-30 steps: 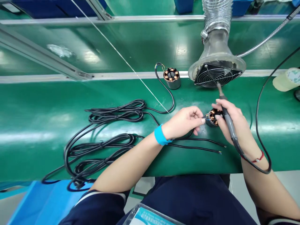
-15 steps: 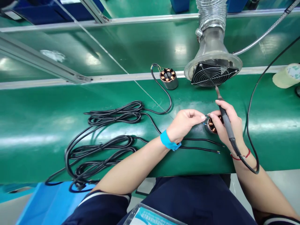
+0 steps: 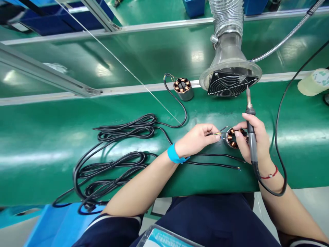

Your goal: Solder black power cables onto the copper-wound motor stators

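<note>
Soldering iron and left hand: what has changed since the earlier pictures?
The soldering iron is more upright, its tip shifted right relative to the fan grille. The left hand has drawn slightly left from the copper-wound ring. The right hand still holds the iron; cable coils stayed put.

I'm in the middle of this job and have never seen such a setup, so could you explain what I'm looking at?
There is no machine arm here: a person works with two bare hands, seen from one camera worn on the head, looking forward and down. The left hand pinches thin wires. The right hand holds a soldering iron, its tip pointing away from the wearer, while its fingers touch a ring of copper coils. On the green bench lie bundled black cables; a second ring stands farther back. Beyond the hands is a hood with a fan grille.
</note>
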The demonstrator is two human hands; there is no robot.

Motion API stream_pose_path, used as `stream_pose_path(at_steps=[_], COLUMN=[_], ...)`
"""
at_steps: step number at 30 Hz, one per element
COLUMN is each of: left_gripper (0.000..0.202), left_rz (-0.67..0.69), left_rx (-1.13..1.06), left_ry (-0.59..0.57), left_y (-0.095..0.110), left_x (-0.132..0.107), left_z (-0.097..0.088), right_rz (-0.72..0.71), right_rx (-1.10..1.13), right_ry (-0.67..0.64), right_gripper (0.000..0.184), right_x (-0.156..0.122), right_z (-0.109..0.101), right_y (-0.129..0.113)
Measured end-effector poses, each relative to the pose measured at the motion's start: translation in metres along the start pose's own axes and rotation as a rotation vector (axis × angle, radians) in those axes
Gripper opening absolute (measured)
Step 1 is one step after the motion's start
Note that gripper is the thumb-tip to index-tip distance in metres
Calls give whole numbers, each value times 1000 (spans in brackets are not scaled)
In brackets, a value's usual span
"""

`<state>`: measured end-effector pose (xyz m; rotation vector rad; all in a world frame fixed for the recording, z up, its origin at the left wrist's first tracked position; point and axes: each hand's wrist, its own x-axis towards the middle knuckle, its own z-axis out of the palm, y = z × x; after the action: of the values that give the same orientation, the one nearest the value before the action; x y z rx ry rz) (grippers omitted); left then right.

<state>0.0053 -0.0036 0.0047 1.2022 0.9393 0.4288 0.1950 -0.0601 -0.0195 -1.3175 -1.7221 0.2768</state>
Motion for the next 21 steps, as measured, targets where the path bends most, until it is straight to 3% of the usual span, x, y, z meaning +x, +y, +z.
stream_pose_path(at_steps=[5, 9, 12, 15, 21], left_gripper=[21, 19, 21, 21, 21], left_rz=[3, 7, -55, -148, -212], left_rx=[1, -86, -172, -299, -464], left_ry=[8, -19, -26, -72, -185], left_y=[-4, -3, -1, 1, 0], left_x=[4, 4, 1, -2, 0], left_z=[10, 7, 1, -3, -1], right_rz=[-25, -52, -115, -186, -221], right_rx=[20, 36, 32, -97, -142], right_ry=[-1, -25, -142, -226, -133], right_gripper=[53, 55, 60, 53, 37], right_x=[-1, -1, 2, 4, 1], right_z=[0, -2, -4, -4, -2], right_y=[3, 3, -1, -5, -4])
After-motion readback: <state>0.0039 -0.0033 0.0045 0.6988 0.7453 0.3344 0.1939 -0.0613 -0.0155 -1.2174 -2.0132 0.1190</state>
